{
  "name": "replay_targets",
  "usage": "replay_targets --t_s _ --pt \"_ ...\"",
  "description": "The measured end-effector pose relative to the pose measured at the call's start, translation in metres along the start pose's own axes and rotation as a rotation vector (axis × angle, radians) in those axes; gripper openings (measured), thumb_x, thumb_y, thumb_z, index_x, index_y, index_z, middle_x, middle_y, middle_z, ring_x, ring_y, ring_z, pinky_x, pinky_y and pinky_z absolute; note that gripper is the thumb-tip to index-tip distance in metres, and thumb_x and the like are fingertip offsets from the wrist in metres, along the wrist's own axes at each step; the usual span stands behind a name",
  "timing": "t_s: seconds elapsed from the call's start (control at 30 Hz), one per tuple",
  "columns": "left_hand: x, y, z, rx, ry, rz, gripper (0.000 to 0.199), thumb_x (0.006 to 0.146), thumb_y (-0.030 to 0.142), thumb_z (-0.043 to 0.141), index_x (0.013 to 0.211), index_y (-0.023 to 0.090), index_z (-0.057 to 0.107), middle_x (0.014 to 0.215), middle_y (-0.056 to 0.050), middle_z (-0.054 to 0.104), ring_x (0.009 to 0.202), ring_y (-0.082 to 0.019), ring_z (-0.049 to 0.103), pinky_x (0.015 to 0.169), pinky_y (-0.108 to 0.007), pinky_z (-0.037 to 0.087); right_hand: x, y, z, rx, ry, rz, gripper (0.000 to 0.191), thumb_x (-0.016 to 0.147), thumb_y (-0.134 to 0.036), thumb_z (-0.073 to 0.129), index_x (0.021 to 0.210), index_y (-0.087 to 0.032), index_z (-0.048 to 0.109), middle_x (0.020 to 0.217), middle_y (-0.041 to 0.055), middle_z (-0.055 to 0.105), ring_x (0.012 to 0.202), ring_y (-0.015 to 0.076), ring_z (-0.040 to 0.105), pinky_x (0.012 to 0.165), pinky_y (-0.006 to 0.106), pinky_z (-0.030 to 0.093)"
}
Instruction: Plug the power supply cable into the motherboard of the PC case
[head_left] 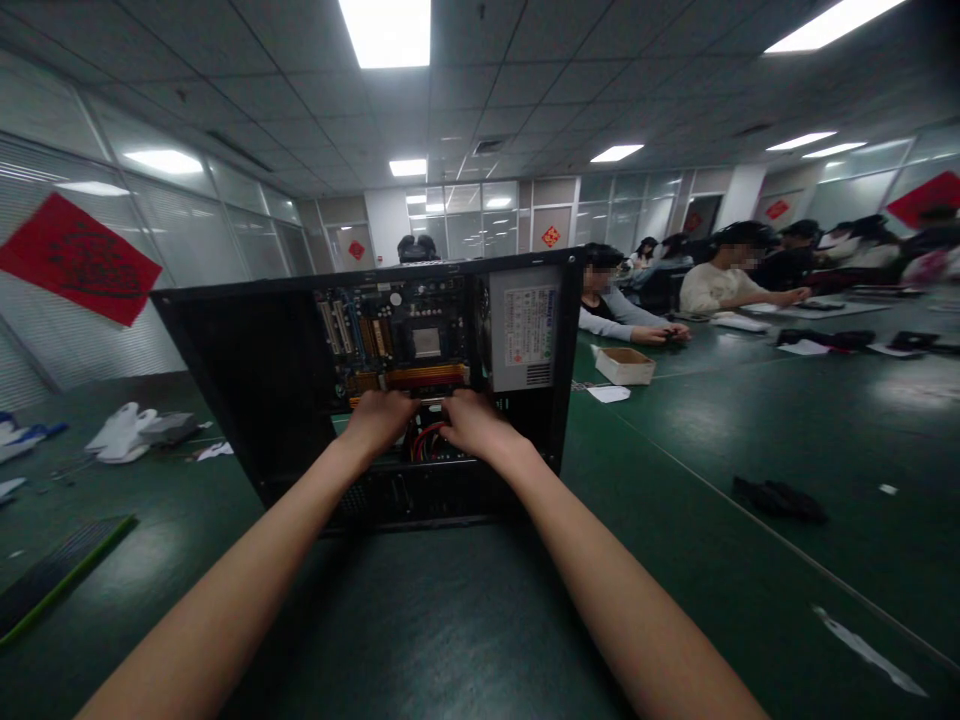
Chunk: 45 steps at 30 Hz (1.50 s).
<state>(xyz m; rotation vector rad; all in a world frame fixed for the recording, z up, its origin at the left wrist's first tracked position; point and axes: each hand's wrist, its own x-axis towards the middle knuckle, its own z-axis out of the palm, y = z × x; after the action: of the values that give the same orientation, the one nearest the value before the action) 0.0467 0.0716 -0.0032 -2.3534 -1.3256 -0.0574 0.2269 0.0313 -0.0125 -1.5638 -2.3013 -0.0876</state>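
Note:
An open black computer case [247, 375] stands upright on the green table [465, 610]. Inside it are a motherboard [442, 300] with a square silver chip [427, 342], and a labelled power supply [529, 330] at the upper right. Both hands reach into the case at the board's lower edge, near the yellow and red memory slots [427, 376]. My left hand [381, 418] and my right hand [476, 420] are close together, with fingers curled and closed. Whatever they hold is hidden or too small to name. Red and dark cables [426, 440] hang between and below them.
A small open box [626, 366] stands right of the case, with a black cloth-like item [780, 498] nearer. At left lie a green-edged dark panel [64, 570], white plastic bags [124, 432] and a grey block [169, 429]. Several people sit at the tables behind, at right.

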Motion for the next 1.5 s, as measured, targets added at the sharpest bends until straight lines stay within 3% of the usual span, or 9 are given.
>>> replay_targets --t_s 0.17,0.43,0.73,0.87,0.97,1.1,1.5 --pt "0.002 0.000 0.000 0.019 0.032 0.014 0.035 0.091 0.012 0.043 0.109 0.018 0.072 0.103 -0.015 0.073 0.094 -0.034 0.070 0.076 -0.042 0.052 0.001 0.001 0.001 -0.003 -0.003 -0.010 0.026 0.087 -0.027 0.060 0.106 -0.012 0.070 0.113 0.0162 0.067 0.103 0.0267 0.065 0.085 0.031 0.049" --pt "0.007 -0.003 0.000 -0.061 0.068 -0.042 0.029 0.094 0.027 0.046 0.100 0.019 0.073 0.101 -0.013 0.074 0.095 -0.031 0.070 0.073 -0.037 0.051 0.005 0.004 0.007 0.013 -0.023 -0.015 0.024 0.086 -0.023 0.059 0.105 -0.013 0.069 0.112 0.0152 0.067 0.102 0.0262 0.065 0.085 0.031 0.048" --pt "0.005 -0.002 -0.004 -0.108 0.061 -0.128 0.028 0.093 0.032 0.050 0.104 0.023 0.074 0.102 -0.012 0.075 0.095 -0.032 0.070 0.075 -0.038 0.052 0.001 0.003 0.007 0.002 0.046 -0.037 0.023 0.085 -0.017 0.057 0.108 -0.014 0.059 0.114 0.0126 0.061 0.103 0.0232 0.061 0.086 0.030 0.046" --pt "0.006 -0.010 0.005 -0.277 0.044 -0.209 0.026 0.090 0.034 0.058 0.108 0.026 0.075 0.105 -0.008 0.076 0.098 -0.027 0.070 0.078 -0.031 0.051 0.000 0.001 0.004 -0.054 0.076 -0.061 0.022 0.087 -0.017 0.055 0.108 -0.016 0.057 0.114 0.0109 0.058 0.101 0.0228 0.061 0.083 0.031 0.047" --pt "0.008 -0.018 0.017 -0.462 0.051 -0.191 0.026 0.089 0.030 0.060 0.109 0.026 0.075 0.107 -0.004 0.076 0.102 -0.021 0.069 0.084 -0.026 0.050 0.006 -0.002 0.000 -0.101 0.079 -0.119 0.022 0.087 -0.014 0.051 0.109 -0.017 0.056 0.116 0.0102 0.057 0.096 0.0220 0.064 0.078 0.030 0.048" --pt "0.011 -0.023 0.028 -0.533 0.077 -0.163 0.027 0.090 0.026 0.057 0.109 0.024 0.076 0.109 -0.006 0.075 0.104 -0.021 0.069 0.087 -0.026 0.050 0.018 -0.007 0.000 -0.150 0.041 -0.198 0.025 0.090 -0.010 0.045 0.112 -0.017 0.054 0.119 0.0108 0.056 0.098 0.0215 0.064 0.078 0.030 0.048" --pt "0.003 -0.014 0.014 -0.507 0.057 -0.217 0.028 0.091 0.032 0.056 0.111 0.029 0.075 0.111 -0.005 0.075 0.105 -0.023 0.068 0.087 -0.030 0.051 0.029 -0.006 0.009 -0.201 0.051 -0.104 0.021 0.093 -0.011 0.047 0.109 -0.012 0.059 0.118 0.0142 0.059 0.105 0.0234 0.063 0.089 0.032 0.048"
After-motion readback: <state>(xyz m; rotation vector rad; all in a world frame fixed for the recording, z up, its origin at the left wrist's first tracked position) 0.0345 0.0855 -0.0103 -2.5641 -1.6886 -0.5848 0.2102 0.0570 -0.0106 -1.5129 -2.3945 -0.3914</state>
